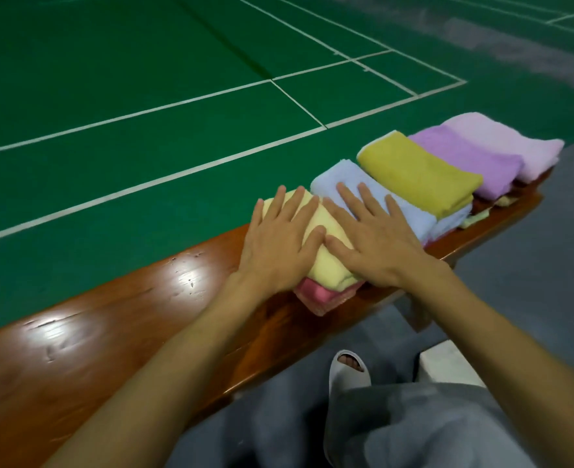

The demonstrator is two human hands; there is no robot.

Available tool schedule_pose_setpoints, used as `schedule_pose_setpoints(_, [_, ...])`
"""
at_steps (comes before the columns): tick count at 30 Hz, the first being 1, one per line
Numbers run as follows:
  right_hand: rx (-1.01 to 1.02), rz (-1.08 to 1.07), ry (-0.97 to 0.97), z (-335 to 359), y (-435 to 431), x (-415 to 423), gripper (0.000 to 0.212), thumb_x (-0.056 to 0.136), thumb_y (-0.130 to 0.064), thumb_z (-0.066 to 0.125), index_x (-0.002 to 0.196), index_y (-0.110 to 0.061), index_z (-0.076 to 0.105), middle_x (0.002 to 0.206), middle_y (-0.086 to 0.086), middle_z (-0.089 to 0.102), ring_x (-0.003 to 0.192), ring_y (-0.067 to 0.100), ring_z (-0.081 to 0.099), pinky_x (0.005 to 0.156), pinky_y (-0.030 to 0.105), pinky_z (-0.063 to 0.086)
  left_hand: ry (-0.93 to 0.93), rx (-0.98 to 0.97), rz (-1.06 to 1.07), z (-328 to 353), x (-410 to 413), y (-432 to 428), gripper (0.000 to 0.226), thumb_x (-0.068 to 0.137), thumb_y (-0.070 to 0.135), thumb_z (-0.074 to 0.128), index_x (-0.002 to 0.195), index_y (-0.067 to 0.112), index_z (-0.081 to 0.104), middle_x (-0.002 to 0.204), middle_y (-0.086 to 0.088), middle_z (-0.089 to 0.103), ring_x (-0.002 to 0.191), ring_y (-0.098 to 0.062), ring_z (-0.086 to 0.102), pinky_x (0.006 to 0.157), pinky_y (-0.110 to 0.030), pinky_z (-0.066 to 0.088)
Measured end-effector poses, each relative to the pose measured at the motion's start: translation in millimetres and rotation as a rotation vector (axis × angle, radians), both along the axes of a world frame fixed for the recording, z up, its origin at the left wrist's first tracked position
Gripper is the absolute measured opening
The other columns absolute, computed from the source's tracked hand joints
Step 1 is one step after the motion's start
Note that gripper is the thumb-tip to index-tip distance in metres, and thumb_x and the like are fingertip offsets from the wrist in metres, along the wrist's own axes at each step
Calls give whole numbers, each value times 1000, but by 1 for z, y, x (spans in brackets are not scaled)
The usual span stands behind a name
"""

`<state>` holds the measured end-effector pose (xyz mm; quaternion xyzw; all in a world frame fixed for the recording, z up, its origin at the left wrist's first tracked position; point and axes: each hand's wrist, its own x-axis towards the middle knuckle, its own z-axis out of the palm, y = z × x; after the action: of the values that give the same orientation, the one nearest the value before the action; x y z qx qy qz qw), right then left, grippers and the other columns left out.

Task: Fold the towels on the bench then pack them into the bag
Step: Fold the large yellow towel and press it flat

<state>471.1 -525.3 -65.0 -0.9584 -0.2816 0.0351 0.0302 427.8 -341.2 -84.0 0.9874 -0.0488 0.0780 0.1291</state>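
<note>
The left hand (279, 241) lies flat, fingers straight and spread, pressing on the yellow towel (329, 261) about midway along the bench (110, 332). The right hand (376, 244) lies flat beside it in the same way, palm on the same towel and fingers (346, 201) reaching onto the blue towel (414, 216). The two thumbs meet tip to tip over the yellow towel. Neither hand grips anything.

The yellow towel is folded and sits on a folded pink towel (316, 295), whose edge shows at the bench's near side. From this stack a row of folded towels runs toward the bench's far right end, each overlapping the one before it. The blue towel comes first, touching the yellow one. Next is a mustard towel (417, 170), then a purple towel (464, 157), and a lilac towel (508, 140) is last, at the end of the bench. Edges of more cloth, red and pale yellow, show under these far towels. How that cloth is folded cannot be told.

The left part of the bench is bare, glossy brown wood with scratches. Beyond the bench lies a green court (143, 96) marked with white lines (164, 179). On the near side of the bench are grey trousers (431, 427) and a foot in a pale slipper (348, 369) on grey floor.
</note>
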Motion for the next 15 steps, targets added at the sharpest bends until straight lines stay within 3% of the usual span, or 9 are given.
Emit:
schedule_pose_setpoints(4, [-9,-21,-16,-3,0,3,83,86,-72,1,163,-39,0,173,-5,-6,159,24,-3,125,58,5,43,40,-23,4,3,1,67,100,55,19,162,31,28,171,3,21,159,-25,8,127,-53,4])
schedule_pose_setpoints(9, [53,-3,38,19,-1,-3,91,82,-75,6,164,-36,1,173,-3,-2,159,25,-4,124,58,1,66,37,-58,24,-6,3,62,107,54,24,164,30,18,173,0,10,160,-24,-1,127,-53,-1])
schedule_pose_setpoints(12, [118,58,-91,43,8,-20,90,86,-70,16,165,-27,13,173,2,7,159,26,-4,125,57,0,17,-46,-53,42,-33,17,64,106,56,24,164,30,17,173,1,7,160,-22,-4,128,-51,-3])
schedule_pose_setpoints(15, [280,163,-208,60,41,-51,79,93,-56,29,159,-12,33,168,10,25,158,30,10,126,56,10,-54,-81,4,57,-78,50,68,102,60,21,163,32,22,172,2,13,160,-19,-1,127,-47,-1])
